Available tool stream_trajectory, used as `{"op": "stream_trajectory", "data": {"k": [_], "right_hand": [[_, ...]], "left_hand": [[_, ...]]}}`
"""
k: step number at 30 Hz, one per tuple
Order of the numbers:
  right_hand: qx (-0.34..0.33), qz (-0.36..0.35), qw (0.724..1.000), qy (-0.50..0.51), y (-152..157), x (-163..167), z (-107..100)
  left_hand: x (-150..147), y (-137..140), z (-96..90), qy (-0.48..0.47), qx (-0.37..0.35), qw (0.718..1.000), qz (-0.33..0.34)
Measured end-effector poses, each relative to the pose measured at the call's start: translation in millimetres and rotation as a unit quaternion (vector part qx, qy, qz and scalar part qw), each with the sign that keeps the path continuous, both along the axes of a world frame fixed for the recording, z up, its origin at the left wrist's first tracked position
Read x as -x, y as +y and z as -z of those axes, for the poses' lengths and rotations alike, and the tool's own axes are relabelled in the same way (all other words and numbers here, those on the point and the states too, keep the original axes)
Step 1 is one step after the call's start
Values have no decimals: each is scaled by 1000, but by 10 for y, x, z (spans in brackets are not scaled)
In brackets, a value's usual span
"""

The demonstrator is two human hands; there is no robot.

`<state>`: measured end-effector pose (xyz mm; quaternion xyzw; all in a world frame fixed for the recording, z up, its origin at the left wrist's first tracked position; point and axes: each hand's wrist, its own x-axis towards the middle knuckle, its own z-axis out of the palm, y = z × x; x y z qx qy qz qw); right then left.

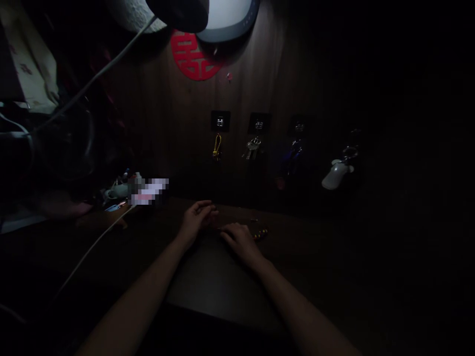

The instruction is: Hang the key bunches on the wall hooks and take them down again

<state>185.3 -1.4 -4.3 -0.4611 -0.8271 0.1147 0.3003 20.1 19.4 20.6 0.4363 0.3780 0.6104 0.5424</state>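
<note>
Over the dark tabletop, my left hand (pixel 197 218) is closed, its thumb and fingertips brought together. My right hand (pixel 240 239) lies just to its right, fingers curled and thumb pressed in near the tabletop. Whatever sits between the fingers of either hand is too small and dim to make out. Beside my right hand rests a beaded strand (pixel 261 234), dark with yellow spots, partly hidden behind the hand. A small shiny piece (pixel 254 220) lies a little beyond it.
Keys (pixel 253 147), a yellow cord loop (pixel 217 146) and a white mouse-shaped pendant (pixel 336 175) hang on the back panel. A lit, blurred-out screen (pixel 150 192) with a white cable (pixel 97 242) stands at left. A dark lamp head (pixel 181 12) is overhead.
</note>
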Motion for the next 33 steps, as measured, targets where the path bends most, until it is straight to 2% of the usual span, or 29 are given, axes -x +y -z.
{"op": "stream_trajectory", "data": {"k": [3, 6, 8, 11, 14, 16, 24, 30, 33], "right_hand": [[38, -14, 992, 121, 13, -15, -43], [78, -44, 967, 239, 7, -20, -107], [112, -57, 947, 294, -3, -19, -145], [201, -68, 908, 361, -19, -9, -166], [275, -85, 863, 415, -28, 9, -152], [296, -97, 848, 430, -30, 20, -137], [341, -132, 845, 390, -74, 54, -139], [322, -113, 864, 371, -93, 59, -168], [310, -116, 876, 352, -86, 50, -160]], "left_hand": [[29, 30, 5, -67, -2, 998, 13], [38, 44, 25, -72, -17, 996, 50], [28, 45, 42, -39, -33, 997, 58], [7, 42, 67, 35, -64, 996, 43], [-6, 40, 84, 131, -105, 986, -14], [-11, 40, 91, 170, -121, 976, -56], [6, 69, 103, 95, -61, 989, -98], [76, 55, 26, 89, -67, 978, -175], [93, 46, -19, 73, -57, 982, -163]]}}
